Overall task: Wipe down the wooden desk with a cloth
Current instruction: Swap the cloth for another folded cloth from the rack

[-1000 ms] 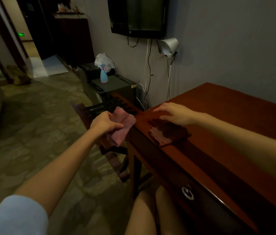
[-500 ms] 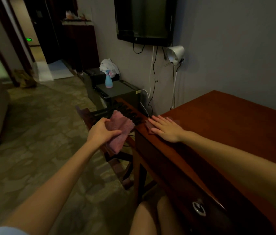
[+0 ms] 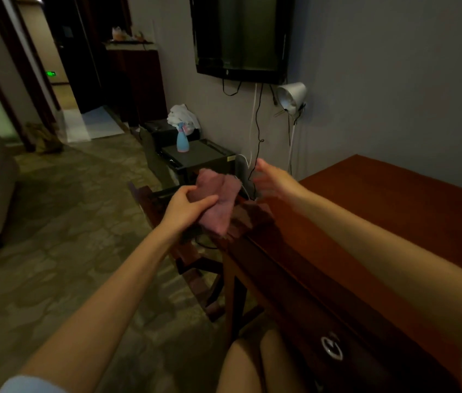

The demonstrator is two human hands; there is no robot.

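The right hand [image 3: 271,180] has lifted off the desk [image 3: 380,222], fingers spread and empty, dark cloth [image 3: 252,218] lying at the corner; left hand [image 3: 187,207] grips pink cloth [image 3: 220,204]; stroke likely over.

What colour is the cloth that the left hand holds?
The cloth in the left hand is dusty pink; the head view shows it.

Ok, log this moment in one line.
left hand: grips pink cloth | right hand: open, above desk corner | dark cloth: on desk corner
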